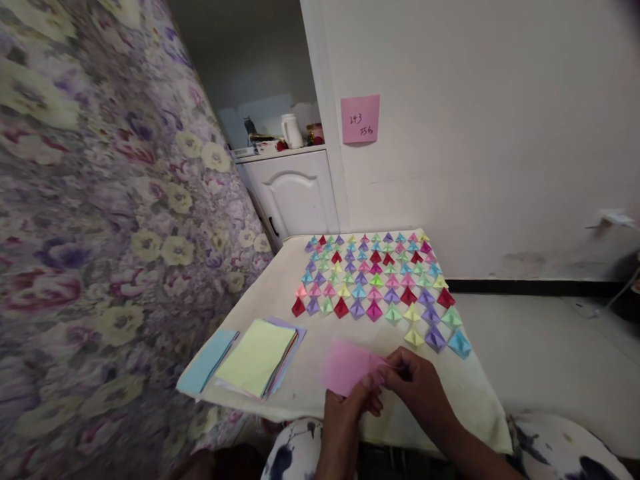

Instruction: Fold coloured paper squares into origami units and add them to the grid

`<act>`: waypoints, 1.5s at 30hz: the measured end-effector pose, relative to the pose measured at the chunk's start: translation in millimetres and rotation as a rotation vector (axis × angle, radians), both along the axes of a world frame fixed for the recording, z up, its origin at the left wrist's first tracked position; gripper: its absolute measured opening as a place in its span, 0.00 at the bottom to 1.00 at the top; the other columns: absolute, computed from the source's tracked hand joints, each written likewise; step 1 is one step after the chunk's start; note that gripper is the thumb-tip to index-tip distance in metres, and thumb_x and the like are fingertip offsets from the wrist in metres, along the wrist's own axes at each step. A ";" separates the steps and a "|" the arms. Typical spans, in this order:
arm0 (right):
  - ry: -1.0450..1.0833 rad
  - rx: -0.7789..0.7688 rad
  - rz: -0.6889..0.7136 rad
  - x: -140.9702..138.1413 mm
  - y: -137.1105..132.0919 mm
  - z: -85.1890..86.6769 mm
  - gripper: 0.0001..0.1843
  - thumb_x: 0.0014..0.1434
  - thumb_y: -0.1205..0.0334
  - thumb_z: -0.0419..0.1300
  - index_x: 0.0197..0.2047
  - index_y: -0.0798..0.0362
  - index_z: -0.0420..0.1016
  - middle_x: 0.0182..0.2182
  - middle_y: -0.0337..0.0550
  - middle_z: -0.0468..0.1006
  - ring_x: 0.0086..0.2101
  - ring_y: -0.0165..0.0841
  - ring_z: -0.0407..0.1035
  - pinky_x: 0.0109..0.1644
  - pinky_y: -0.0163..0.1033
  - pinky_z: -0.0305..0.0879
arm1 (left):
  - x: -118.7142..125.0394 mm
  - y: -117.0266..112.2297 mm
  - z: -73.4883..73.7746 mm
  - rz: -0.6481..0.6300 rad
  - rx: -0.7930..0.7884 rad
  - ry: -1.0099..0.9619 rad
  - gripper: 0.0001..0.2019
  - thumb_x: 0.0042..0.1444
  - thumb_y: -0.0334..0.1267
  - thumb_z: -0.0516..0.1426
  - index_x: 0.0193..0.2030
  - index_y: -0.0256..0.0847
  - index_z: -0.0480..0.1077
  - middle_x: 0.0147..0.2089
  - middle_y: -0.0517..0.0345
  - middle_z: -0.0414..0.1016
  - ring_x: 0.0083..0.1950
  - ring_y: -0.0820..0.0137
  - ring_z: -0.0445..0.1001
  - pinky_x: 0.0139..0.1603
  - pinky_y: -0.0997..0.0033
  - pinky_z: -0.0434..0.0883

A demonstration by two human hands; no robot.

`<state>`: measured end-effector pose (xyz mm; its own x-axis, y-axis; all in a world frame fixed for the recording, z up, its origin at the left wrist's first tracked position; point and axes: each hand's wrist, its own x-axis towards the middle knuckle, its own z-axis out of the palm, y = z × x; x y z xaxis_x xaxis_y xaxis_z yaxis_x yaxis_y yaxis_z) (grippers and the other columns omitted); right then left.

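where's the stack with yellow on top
In the head view, the yellow-topped stack lies left on the table, between the blue sheets and the held pink sheet.

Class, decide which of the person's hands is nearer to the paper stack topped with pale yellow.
Left. The left hand is to the right of the paper stack, not touching it; the right hand is farther right.

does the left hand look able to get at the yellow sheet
Probably yes: the left hand holds the pink paper and would have to let go, but the yellow sheet lies uncovered, with nothing standing between.
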<state>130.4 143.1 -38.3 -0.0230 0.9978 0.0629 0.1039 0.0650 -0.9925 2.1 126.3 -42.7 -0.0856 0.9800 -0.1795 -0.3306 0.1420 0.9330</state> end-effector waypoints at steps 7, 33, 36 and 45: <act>0.021 -0.012 0.000 0.4 -0.6 -1.6 0.12 0.50 0.56 0.60 0.22 0.53 0.66 0.18 0.36 0.69 0.22 0.30 0.63 0.26 0.33 0.59 | 1.1 1.1 -4.6 0.020 0.000 -0.029 0.15 0.42 0.45 0.62 0.25 0.33 0.71 0.19 0.57 0.70 0.19 0.72 0.67 0.19 0.73 0.63; 0.202 -0.110 0.091 5.8 1.0 2.3 0.12 0.49 0.56 0.62 0.24 0.53 0.66 0.18 0.37 0.74 0.21 0.30 0.68 0.28 0.35 0.65 | -3.8 2.3 2.8 0.072 -0.030 -0.029 0.15 0.39 0.46 0.63 0.22 0.33 0.70 0.15 0.59 0.68 0.16 0.73 0.65 0.18 0.75 0.60; 0.192 -0.100 0.093 5.0 0.1 3.6 0.12 0.49 0.56 0.62 0.24 0.53 0.65 0.18 0.37 0.74 0.21 0.30 0.68 0.28 0.35 0.65 | -4.4 2.2 2.9 0.063 -0.033 -0.039 0.15 0.39 0.45 0.63 0.22 0.33 0.70 0.16 0.59 0.69 0.16 0.73 0.65 0.18 0.75 0.60; 0.216 -0.101 0.081 2.5 -0.5 0.8 0.14 0.49 0.53 0.62 0.25 0.52 0.64 0.17 0.37 0.74 0.21 0.31 0.69 0.28 0.36 0.66 | -4.5 2.1 5.0 0.065 -0.040 -0.025 0.16 0.38 0.47 0.63 0.20 0.33 0.71 0.14 0.59 0.68 0.16 0.73 0.64 0.18 0.75 0.59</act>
<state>132.9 142.6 -37.5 -0.0996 0.9947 -0.0246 -0.1124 -0.0358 -0.9930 -2.4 128.4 -37.7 -0.1436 0.9645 -0.2215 -0.3637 0.1567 0.9182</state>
